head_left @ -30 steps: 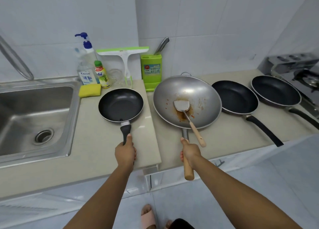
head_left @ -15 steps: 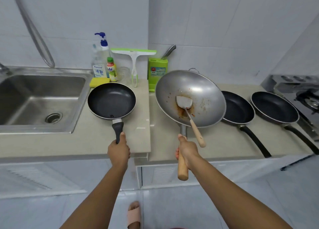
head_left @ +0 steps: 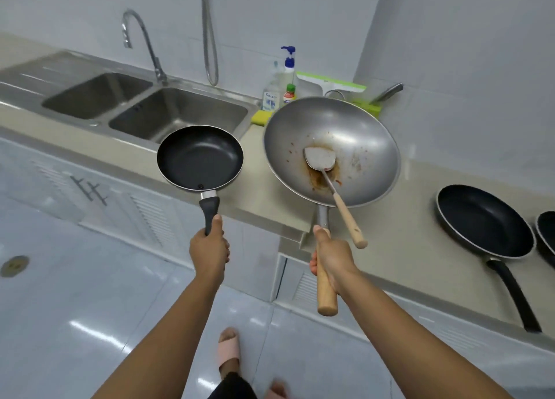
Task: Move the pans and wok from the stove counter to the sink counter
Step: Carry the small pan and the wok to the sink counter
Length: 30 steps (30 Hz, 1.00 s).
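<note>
The left hand (head_left: 209,253) is closed around the black handle of one small black pan (head_left: 200,157), held in the air over the front edge of the sink counter (head_left: 264,200); the right hand (head_left: 332,259) grips the wooden handle of the one steel wok (head_left: 332,149), also lifted, tilted, above the joint between the two counters. One spatula (head_left: 327,170) lies in the wok on a brown smear, its wooden grip sticking out past the rim; two more black pans rest on the stove counter (head_left: 420,242) at the right, one whole pan (head_left: 485,221) and one cut by the picture's edge (head_left: 547,230). The sink (head_left: 180,113) has two basins and one tap (head_left: 144,41); three bottles (head_left: 282,83) and one yellow sponge (head_left: 259,117) stand behind the wok.
</note>
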Each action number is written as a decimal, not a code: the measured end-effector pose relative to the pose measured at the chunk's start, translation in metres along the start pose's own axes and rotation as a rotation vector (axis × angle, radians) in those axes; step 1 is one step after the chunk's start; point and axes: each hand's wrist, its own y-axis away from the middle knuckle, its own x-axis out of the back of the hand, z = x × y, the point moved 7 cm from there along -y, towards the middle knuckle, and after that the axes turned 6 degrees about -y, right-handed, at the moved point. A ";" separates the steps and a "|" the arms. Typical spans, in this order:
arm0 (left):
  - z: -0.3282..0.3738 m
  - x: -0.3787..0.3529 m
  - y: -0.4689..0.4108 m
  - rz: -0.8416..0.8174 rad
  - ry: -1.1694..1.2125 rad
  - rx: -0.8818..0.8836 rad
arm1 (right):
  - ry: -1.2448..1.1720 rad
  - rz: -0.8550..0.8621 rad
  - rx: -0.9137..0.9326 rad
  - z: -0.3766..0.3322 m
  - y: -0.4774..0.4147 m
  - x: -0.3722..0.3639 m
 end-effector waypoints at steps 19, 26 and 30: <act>-0.018 0.309 -0.043 0.532 0.074 0.077 | 0.253 -0.447 0.065 0.012 0.097 -0.311; -0.009 0.421 -0.107 0.571 0.090 0.093 | 0.326 -0.509 0.068 0.020 0.137 -0.443; 0.000 0.471 -0.143 0.572 0.079 0.083 | 0.334 -0.525 0.087 0.016 0.154 -0.508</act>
